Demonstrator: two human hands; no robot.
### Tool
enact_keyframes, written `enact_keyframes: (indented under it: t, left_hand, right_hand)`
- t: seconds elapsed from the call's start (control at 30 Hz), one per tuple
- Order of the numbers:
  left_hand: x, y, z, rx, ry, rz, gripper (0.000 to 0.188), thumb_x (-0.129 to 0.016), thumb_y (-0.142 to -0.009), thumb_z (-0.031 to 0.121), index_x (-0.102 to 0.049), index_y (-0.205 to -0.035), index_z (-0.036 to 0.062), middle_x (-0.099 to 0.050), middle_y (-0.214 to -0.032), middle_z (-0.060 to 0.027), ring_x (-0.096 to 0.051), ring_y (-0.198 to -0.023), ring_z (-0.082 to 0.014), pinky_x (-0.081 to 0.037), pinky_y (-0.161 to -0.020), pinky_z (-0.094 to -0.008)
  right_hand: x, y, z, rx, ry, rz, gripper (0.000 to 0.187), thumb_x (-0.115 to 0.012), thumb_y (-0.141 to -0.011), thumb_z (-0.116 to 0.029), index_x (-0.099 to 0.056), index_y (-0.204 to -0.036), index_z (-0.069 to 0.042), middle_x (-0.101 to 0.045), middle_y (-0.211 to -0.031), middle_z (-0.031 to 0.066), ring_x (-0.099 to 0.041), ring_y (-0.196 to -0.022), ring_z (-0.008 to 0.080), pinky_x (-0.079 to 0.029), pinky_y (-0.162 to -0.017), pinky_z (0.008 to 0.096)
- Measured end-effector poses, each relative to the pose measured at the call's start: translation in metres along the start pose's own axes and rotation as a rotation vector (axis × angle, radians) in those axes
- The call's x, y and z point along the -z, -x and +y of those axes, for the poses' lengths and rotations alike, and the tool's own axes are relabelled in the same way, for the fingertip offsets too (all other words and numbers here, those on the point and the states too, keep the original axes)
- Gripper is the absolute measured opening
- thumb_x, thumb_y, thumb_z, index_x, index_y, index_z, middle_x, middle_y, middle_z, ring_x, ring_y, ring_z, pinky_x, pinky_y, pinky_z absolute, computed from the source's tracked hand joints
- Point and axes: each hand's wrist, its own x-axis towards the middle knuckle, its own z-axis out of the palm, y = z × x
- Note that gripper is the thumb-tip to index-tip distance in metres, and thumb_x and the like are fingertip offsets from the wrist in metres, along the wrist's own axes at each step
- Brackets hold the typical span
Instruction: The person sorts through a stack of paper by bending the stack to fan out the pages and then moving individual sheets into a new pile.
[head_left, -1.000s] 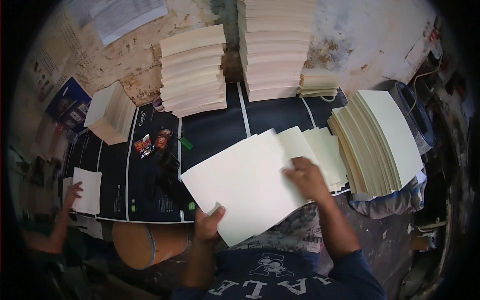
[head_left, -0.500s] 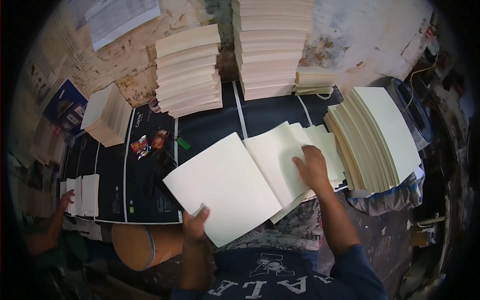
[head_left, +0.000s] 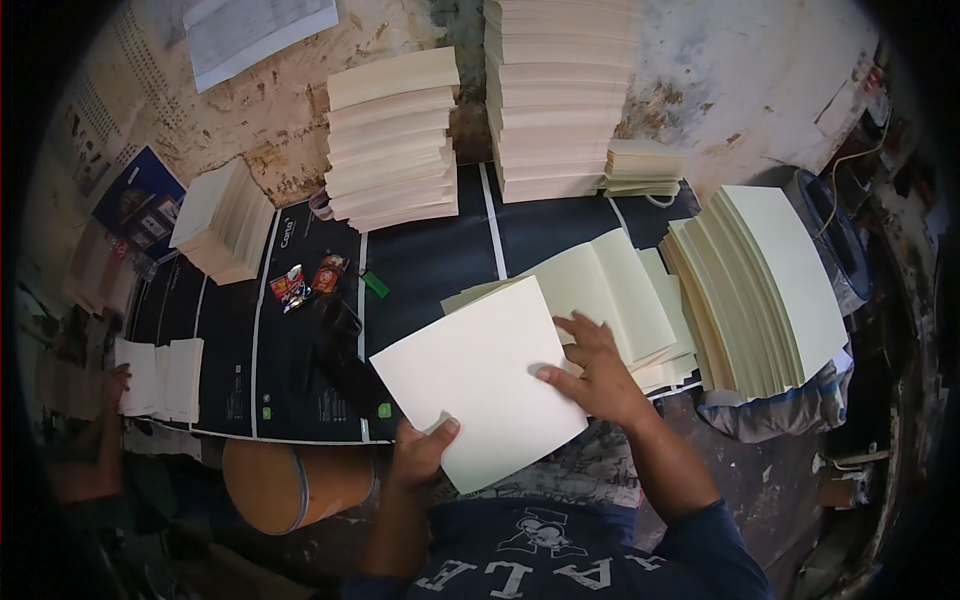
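My left hand grips the lower left corner of a white paper sheet, thumb on top and fingers underneath. The sheet is tilted over the table's front edge. At its right edge is my right hand, thumb lying on the paper and fingers spread apart just past the edge. Behind the sheet, folded cream sheets lie overlapping on the table. Whether the held paper is one layer or several, I cannot tell.
A leaning stack of folded sheets stands at the right. Tall paper stacks rise along the wall. Small packets and a green lighter lie on the black table. Another person's hand touches papers far left.
My right hand has come left and down from the folded sheets to the held sheet's edge. The held sheet has shifted right, and the folded sheets behind lie differently.
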Motion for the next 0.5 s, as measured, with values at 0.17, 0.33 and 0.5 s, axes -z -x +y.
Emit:
enact_keyframes:
  t: [0.17,0.33,0.5]
  left_hand:
    - [0.010,0.003,0.002,-0.045,0.046,0.043,0.040,-0.063,-0.091,0.009,-0.051,-0.128,-0.0017,-0.063,-0.115,-0.0115,-0.062,-0.103,-0.0208,-0.050,-0.087,-0.0348]
    - [0.012,0.001,0.002,-0.085,0.067,0.030,0.041,-0.062,-0.091,0.010,-0.050,-0.129,-0.0015,-0.062,-0.117,-0.0120,-0.062,-0.104,-0.0217,-0.050,-0.090,-0.0361]
    - [0.007,0.001,-0.008,-0.128,0.053,0.061,0.043,-0.062,-0.092,0.011,-0.048,-0.131,-0.0017,-0.061,-0.119,-0.0127,-0.060,-0.108,-0.0224,-0.048,-0.093,-0.0367]
  right_hand:
    - [0.016,-0.010,0.049,-0.381,-0.189,0.131,0.038,-0.071,-0.086,-0.028,-0.067,-0.104,0.005,-0.062,-0.120,0.0218,-0.049,-0.124,0.0358,-0.036,-0.106,0.0451]
    - [0.000,-0.003,0.044,-0.094,0.096,0.253,0.042,-0.073,-0.085,-0.032,-0.067,-0.106,0.004,-0.061,-0.122,0.0214,-0.051,-0.123,0.0374,-0.039,-0.106,0.0425]
    - [-0.008,-0.001,0.009,-0.255,-0.356,0.088,0.046,-0.075,-0.084,-0.032,-0.065,-0.107,0.006,-0.066,-0.107,0.0232,-0.057,-0.113,0.0398,-0.043,-0.099,0.0437]
